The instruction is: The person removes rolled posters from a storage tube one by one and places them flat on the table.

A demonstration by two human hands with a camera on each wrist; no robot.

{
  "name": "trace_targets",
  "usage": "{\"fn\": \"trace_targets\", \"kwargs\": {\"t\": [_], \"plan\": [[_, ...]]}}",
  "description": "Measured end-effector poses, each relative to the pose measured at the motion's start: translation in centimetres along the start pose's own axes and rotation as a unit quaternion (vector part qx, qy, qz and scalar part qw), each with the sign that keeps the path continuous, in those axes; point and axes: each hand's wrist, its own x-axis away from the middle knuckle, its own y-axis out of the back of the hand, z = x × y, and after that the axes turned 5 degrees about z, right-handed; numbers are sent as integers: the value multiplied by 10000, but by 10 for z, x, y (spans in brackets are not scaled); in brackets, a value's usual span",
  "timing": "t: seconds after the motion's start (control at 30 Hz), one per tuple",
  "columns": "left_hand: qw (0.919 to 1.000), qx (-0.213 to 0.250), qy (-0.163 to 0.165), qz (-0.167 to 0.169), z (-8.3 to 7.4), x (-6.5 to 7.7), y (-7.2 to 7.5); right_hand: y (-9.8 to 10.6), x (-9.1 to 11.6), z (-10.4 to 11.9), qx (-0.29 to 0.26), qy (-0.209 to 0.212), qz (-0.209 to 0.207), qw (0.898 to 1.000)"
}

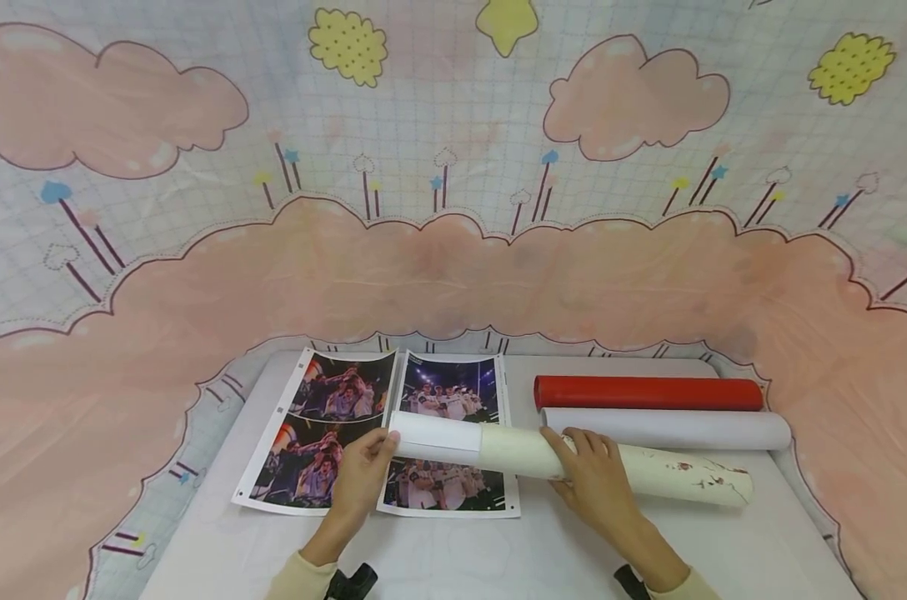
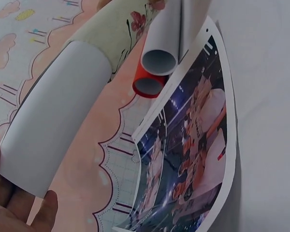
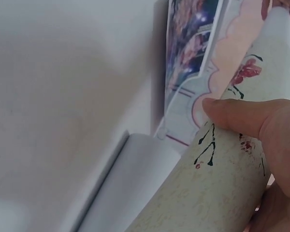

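Observation:
A cream tube (image 1: 686, 475) with a red flower print is held in the air, nearly level, above the table. From its left end sticks out a roll of white paper (image 1: 437, 436); how far it reaches inside is hidden. My left hand (image 1: 359, 471) grips the outer end of the white roll, and in the left wrist view its fingers (image 2: 46, 212) curl around the rim. With my right hand (image 1: 596, 483) I hold the cream tube around its middle; the thumb (image 3: 232, 113) lies along its printed side in the right wrist view.
Two printed photo sheets (image 1: 509, 492) lie side by side at the table's left, partly beneath the white roll. A red tube (image 1: 648, 392) and a white tube (image 1: 671, 428) lie parallel at the back right. White covering spreads over the table (image 1: 453, 554); a patterned cloth (image 1: 453, 275) surrounds it.

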Motion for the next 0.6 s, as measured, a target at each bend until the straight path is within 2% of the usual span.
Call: {"fn": "trace_targets", "kwargs": {"t": [0.2,0.4,0.5,0.6], "plan": [[9997,-65,42,-242,2,-3,9,1,2,-7,86,39,-195,9998],[9987,32,33,-510,5,-5,21,3,7,-16,140,8,-172,9998],[9980,26,152,-608,6,-4,27,3,10,-21,196,16,-174,9997],[9972,88,433,-597,8,-3,33,4,12,-24,236,40,-157,9996]]}}
